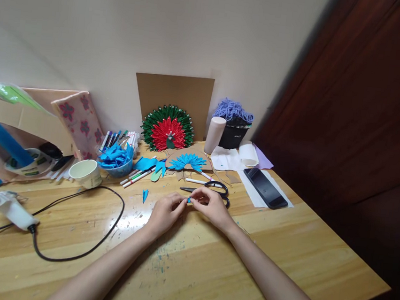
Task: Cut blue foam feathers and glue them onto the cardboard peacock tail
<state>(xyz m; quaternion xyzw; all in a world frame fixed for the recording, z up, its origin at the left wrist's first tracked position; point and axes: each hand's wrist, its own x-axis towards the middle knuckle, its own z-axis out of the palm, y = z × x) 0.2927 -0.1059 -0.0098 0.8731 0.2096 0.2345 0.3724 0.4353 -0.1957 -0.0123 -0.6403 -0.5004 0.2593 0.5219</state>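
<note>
Between my two hands, over the middle of the table, is a small blue piece of folded paper or fabric (189,200), mostly covered by fingertips. My left hand (166,213) pinches it from the left. From the right, my right hand (212,207) pinches the same piece. Just behind my right hand lie black-handled scissors (217,189), blades pointing left. A single folded blue petal (145,195) rests on the wood left of my hands. Farther back is a cardboard half-round (203,166) carrying a fan of blue petals (188,162).
A glue gun (12,209) with a looping black cord (123,208) lies left, near a paper cup (85,173) and a bowl of blue pieces (116,161). A peacock craft (168,128) leans on the wall. A phone (265,188) lies right. Markers (137,178) lie mid-table.
</note>
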